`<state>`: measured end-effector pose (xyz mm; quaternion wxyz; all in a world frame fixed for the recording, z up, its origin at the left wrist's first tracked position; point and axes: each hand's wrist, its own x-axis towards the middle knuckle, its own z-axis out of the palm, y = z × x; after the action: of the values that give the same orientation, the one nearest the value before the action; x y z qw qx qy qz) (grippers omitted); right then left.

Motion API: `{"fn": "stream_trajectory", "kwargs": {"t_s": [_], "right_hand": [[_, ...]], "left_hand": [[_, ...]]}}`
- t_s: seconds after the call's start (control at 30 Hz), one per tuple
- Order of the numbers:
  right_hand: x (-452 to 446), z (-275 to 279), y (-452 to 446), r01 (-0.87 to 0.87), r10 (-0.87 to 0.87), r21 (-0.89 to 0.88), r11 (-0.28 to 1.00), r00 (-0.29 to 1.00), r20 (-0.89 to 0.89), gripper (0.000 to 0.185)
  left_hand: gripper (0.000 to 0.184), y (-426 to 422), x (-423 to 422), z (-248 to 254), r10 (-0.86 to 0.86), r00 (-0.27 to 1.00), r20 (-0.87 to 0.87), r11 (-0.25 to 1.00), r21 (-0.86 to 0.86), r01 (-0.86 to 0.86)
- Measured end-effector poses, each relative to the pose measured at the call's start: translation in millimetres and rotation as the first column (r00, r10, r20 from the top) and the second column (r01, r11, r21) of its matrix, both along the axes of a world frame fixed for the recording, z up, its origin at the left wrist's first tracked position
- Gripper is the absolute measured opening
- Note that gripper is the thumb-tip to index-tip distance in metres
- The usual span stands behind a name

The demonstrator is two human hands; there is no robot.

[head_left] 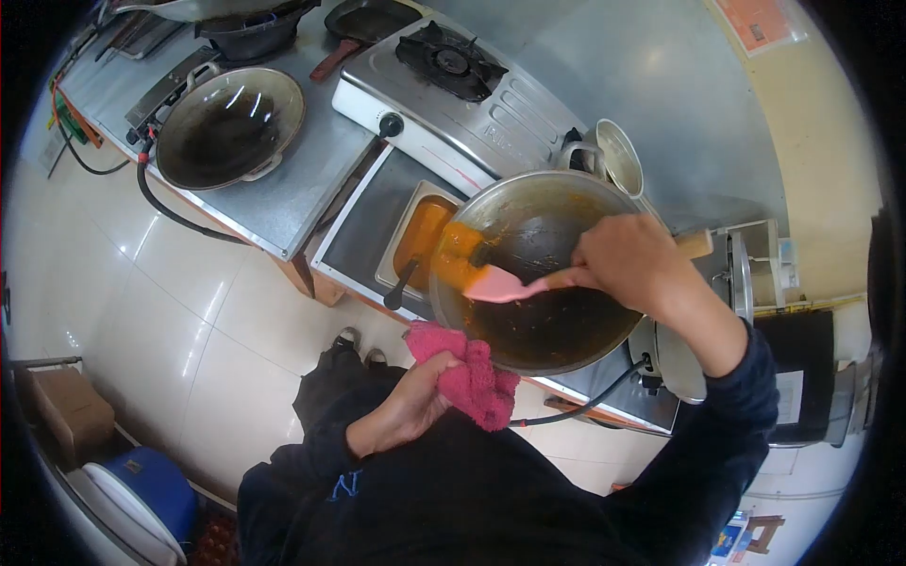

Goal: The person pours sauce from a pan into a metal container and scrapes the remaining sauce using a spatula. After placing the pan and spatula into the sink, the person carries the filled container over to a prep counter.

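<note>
My right hand [634, 262] is closed round the wooden handle of a spatula with a pink blade [498, 286]. The blade lies inside a large wok [566, 325], touching thick orange sauce [460, 247] gathered at its left side. My left hand [408, 404] grips a bunched pink cloth [477, 382] at the wok's near rim; whether a wok handle is inside the cloth is hidden. Just left of the wok, a rectangular steel container [385, 274] holds more orange sauce. A dark-handled utensil [400, 286] leans out of it.
A gas stove [429, 104] stands behind the container. Another wok [231, 127] rests on the left counter, with a dark pan [370, 21] farther back. A metal pot [618, 158] is behind the wok. A hose [590, 404] runs along the counter's front.
</note>
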<state>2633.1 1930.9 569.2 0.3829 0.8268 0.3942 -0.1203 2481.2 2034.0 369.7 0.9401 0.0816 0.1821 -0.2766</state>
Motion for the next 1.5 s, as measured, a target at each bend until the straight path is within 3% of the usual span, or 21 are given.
{"fn": "stream_trajectory", "kwargs": {"t_s": [0.07, 0.27, 0.47, 0.57, 0.67, 0.8, 1.03, 1.3, 1.43, 1.5], "right_hand": [[0.7, -11.5, 0.5, -0.061, 0.061, 0.123, 0.991, 0.998, 0.006, 0.031], [-0.7, 3.3, 9.2, -0.077, 0.065, 0.134, 0.988, 0.993, 0.096, 0.028], [-17.7, 23.9, -2.0, 0.055, -0.062, -0.12, 0.991, 0.997, -0.053, 0.03], [-20.7, 3.5, -3.4, 0.037, -0.038, -0.006, 0.999, 0.993, -0.112, 0.032], [-22.9, -15.2, 6.0, -0.02, 0.028, 0.158, 0.987, 0.998, -0.047, 0.035], [-16.7, -26.7, 10.5, -0.081, 0.073, 0.177, 0.981, 0.996, 0.05, 0.034], [-16.7, 22.2, -1.4, 0.068, -0.051, -0.138, 0.988, 0.991, 0.12, 0.03], [13.2, -30.0, -11.0, 0.017, -0.032, 0.087, 0.996, 0.984, 0.173, 0.03], [12.5, -31.9, -0.9, -0.104, 0.073, 0.171, 0.98, 0.981, 0.18, 0.031], [7.1, -9.6, 0.4, -0.059, 0.034, 0.114, 0.992, 0.977, 0.21, 0.031]], "left_hand": [[0.032, -0.4, -0.6, 0.9, -0.002, 1.0, -0.002, 1.0, 0.004, 0.002], [0.031, -0.3, -0.1, 5.7, -0.014, 1.0, -0.008, 1.0, 0.025, 0.014], [0.029, 1.2, -0.8, 6.6, -0.008, 1.0, -0.009, 1.0, -0.004, 0.008], [0.029, 0.3, -0.3, 5.6, -0.003, 1.0, 0.001, 1.0, -0.011, 0.003], [0.028, -0.8, 0.7, 6.1, -0.006, 1.0, -0.009, 1.0, 0.018, 0.006], [0.026, -3.1, -0.2, 9.0, -0.018, 1.0, 0.0, 0.999, 0.05, 0.018], [0.025, -3.6, 2.1, 4.3, -0.015, 1.0, -0.008, 1.0, 0.019, 0.015], [0.026, -1.1, -0.3, 2.4, -0.032, 0.999, -0.026, 0.999, 0.013, 0.032], [0.031, 0.8, 0.1, 3.4, -0.071, 0.997, -0.025, 0.997, 0.008, 0.071], [0.029, 0.2, 0.6, 3.0, -0.061, 0.997, -0.055, 0.998, -0.002, 0.061]]}}
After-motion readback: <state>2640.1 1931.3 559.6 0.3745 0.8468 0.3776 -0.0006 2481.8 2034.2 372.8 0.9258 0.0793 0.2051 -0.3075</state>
